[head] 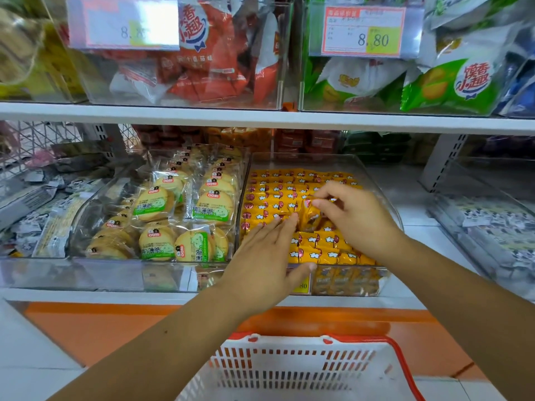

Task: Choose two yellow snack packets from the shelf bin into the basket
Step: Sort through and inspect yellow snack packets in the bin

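Right hand [359, 218] pinches one yellow packet [311, 215], lifted just above the rows in the clear shelf bin [382, 198]; left hand [266, 256] reaches in flat, fingers straight, holding nothing. Basket [304, 369] sits below.

The one head-worn view looks forward and down, square onto a white store shelf board [202, 115]. It is near enough that both forearms enter from the bottom edge and the left hand [266, 256] and right hand [357, 218] sit mid-frame over the clear plastic shelf bin [307, 161] of small yellow snack packets [318, 244]. The wide lens takes in the upper tier of clear bins along the top and the white slotted plastic basket with a red rim [289, 369] just below the camera.
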The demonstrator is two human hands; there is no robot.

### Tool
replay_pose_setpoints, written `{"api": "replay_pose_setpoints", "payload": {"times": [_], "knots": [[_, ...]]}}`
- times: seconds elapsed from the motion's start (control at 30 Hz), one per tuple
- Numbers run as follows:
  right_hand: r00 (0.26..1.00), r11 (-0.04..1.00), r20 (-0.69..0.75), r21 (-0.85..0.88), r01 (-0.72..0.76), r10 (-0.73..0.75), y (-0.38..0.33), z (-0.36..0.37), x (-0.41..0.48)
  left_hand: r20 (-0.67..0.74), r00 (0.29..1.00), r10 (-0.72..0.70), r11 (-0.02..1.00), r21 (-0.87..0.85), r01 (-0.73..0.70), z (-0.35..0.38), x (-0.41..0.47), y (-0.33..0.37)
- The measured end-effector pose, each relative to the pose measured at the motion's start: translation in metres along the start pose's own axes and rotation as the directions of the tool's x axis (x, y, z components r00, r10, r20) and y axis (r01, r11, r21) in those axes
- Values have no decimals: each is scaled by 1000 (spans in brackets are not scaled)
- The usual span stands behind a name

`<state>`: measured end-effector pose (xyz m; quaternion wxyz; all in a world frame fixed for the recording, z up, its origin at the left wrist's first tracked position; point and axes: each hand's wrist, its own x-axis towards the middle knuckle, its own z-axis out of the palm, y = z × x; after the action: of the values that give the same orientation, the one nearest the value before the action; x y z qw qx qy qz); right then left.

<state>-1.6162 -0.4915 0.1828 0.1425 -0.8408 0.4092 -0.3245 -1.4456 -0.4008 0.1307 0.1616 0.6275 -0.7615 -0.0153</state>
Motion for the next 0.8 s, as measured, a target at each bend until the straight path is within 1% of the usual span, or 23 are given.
{"api": "replay_pose_setpoints", "payload": {"times": [0.07, 0.1, 0.17, 0.23, 0.3, 0.33, 0.4, 0.43, 0.5, 0.53, 0.6, 0.63, 0.67, 0.73, 0.8], "knots": [[991, 993, -132, 122, 4, 12, -8, -10, -13, -66, 997, -42, 983, -183, 29, -3, -1, 1], [986, 976, -165, 216, 9, 28, -11, -15, -19, -98, 993, -66, 961, -275, 37, -5, -2, 1], [987, 893, -146, 451, 1, 73, -16, -23, -34, -141, 984, -110, 908, -417, 41, -10, -5, 4], [988, 787, -80, 615, -57, 135, -18, -28, -49, -175, 973, -150, 834, -551, 29, -16, -9, 8], [979, 683, -6, 717, -139, 206, -17, -33, -61, -192, 959, -206, 713, -701, 12, -20, -11, 9], [972, 633, 38, 753, -180, 232, -15, -35, -65, -168, 960, -224, 634, -773, 13, -22, -13, 9], [957, 548, 125, 797, -253, 261, -14, -35, -71, -57, 971, -233, 446, -893, 55, -25, -18, 11], [949, 522, 163, 804, -286, 268, -14, -36, -73, 9, 972, -234, 342, -935, 92, -26, -21, 12], [931, 479, 227, 808, -345, 287, -15, -35, -76, 107, 969, -221, 162, -976, 145, -27, -25, 14], [926, 476, 243, 803, -360, 290, -14, -34, -77, 128, 968, -216, 107, -982, 154, -26, -27, 14], [929, 513, 236, 781, -357, 286, -11, -31, -78, 140, 966, -215, 33, -988, 151, -26, -28, 13], [931, 514, 228, 784, -348, 283, -10, -29, -79, 141, 965, -221, 1, -989, 145, -26, -28, 12], [933, 494, 227, 799, -343, 280, -9, -28, -79, 144, 963, -227, -35, -990, 139, -26, -28, 11], [931, 424, 244, 838, -343, 270, -7, -26, -78, 145, 963, -225, -101, -987, 125, -26, -28, 8], [929, 355, 263, 869, -345, 259, -4, -25, -77, 149, 964, -220, -138, -983, 121, -28, -27, 5]]}}
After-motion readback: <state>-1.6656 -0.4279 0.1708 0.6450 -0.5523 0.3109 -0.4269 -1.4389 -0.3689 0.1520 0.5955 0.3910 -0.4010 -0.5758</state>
